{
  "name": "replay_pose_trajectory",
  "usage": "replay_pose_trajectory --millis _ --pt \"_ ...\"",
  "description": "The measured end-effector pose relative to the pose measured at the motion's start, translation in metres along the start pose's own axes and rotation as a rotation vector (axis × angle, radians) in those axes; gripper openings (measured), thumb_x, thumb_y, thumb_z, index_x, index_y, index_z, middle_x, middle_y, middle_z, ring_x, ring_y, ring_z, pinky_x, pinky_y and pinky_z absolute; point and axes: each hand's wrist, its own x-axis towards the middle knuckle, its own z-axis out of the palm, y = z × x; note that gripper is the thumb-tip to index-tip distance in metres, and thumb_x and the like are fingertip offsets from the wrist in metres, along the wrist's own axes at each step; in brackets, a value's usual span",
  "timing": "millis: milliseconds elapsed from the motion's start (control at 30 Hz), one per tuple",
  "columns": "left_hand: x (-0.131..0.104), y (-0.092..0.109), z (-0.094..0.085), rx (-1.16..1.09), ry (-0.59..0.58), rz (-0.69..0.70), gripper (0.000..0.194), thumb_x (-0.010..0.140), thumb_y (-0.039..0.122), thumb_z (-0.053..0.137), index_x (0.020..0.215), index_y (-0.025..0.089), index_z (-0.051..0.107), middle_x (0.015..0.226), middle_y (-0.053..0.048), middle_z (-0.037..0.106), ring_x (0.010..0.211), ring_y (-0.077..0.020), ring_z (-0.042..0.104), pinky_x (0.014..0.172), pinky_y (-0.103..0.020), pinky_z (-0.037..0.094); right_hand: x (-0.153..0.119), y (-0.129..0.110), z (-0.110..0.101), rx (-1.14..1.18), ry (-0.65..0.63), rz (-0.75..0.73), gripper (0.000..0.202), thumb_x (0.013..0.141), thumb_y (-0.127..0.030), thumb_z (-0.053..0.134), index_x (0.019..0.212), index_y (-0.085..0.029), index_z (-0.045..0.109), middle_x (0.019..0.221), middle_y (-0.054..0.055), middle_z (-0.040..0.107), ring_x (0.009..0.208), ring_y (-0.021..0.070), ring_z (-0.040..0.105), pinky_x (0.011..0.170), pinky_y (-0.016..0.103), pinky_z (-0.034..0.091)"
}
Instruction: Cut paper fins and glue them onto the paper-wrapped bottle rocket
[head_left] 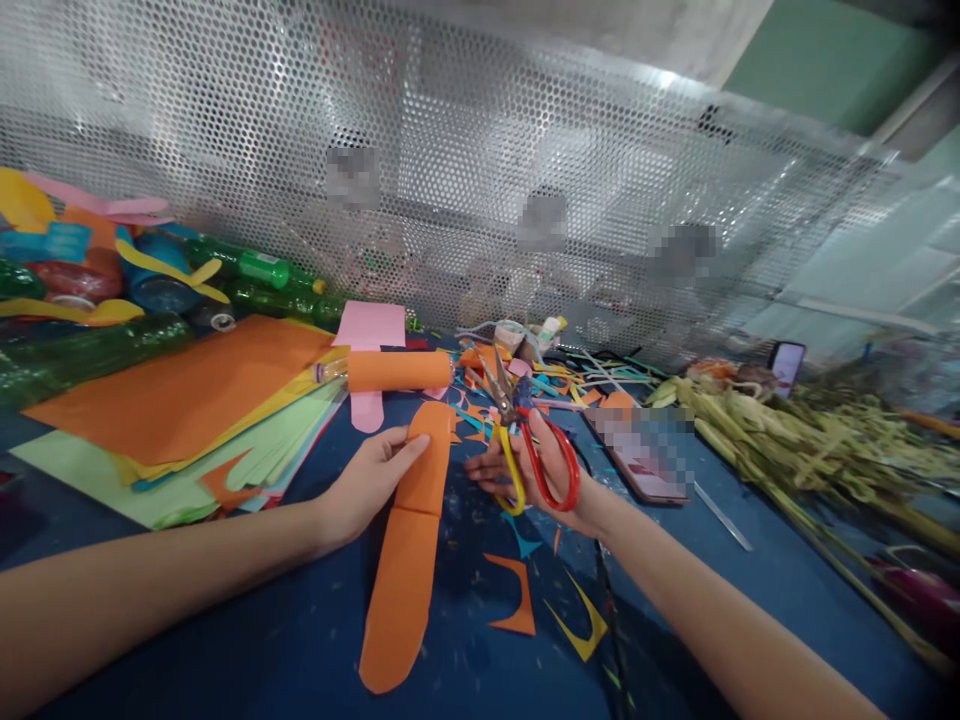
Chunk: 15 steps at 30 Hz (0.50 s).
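My left hand (pixel 376 482) pinches a long orange paper strip (pixel 401 590) near its upper end, thumb on top. The strip has rounded ends and a crease across its middle, and its lower part hangs toward me. In my right hand (pixel 551 470) is a pair of scissors (pixel 505 400) with one red and one yellow handle loop. The blades point up and away, slightly apart, to the right of the strip and not touching it. Beyond my left hand lies a bottle wrapped in orange paper (pixel 397 371), with pink paper pieces (pixel 369 325) around it.
Stacked coloured paper (pixel 187 390) lies at left, before green bottles (pixel 255 280) and paper-trimmed bottle figures (pixel 82 260). Paper scraps (pixel 517 590) litter the blue table (pixel 300 640). At right are a phone (pixel 637 460) and dried stalks (pixel 810 450). A perforated metal screen (pixel 450 130) stands behind.
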Motion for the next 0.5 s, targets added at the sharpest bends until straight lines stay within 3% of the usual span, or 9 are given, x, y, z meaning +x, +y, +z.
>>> replay_pose_trajectory --millis 133,267,500 --pt "0.000 0.002 0.000 -0.044 -0.032 -0.003 0.028 0.079 0.041 0.060 0.094 0.017 0.064 0.084 -0.003 0.069 0.072 -0.0162 0.060 0.068 -0.026 0.046 -0.006 -0.005 0.014 -0.067 0.027 -0.042 0.060 0.079 -0.072 0.033 0.069 -0.017 0.055 0.059 0.003 0.058 0.056 0.0135 0.057 0.065 0.028 0.053" --pt "-0.001 0.003 0.001 -0.076 -0.054 -0.008 0.028 0.080 0.040 0.060 0.096 0.017 0.064 0.087 -0.004 0.070 0.077 -0.0182 0.062 0.074 -0.030 0.047 -0.006 -0.002 0.021 -0.059 0.013 -0.013 0.065 0.075 -0.079 0.028 0.070 -0.018 0.051 0.050 -0.003 0.043 0.043 0.0096 0.041 0.035 0.019 0.042" --pt "0.000 0.003 0.003 -0.036 -0.040 -0.011 0.027 0.081 0.041 0.059 0.092 0.017 0.064 0.088 -0.004 0.069 0.078 -0.0183 0.062 0.072 -0.028 0.047 0.005 0.016 0.017 -0.114 0.092 -0.099 0.061 0.066 -0.079 0.044 0.077 -0.020 0.050 0.051 -0.006 0.037 0.042 0.0085 0.036 0.029 0.016 0.037"
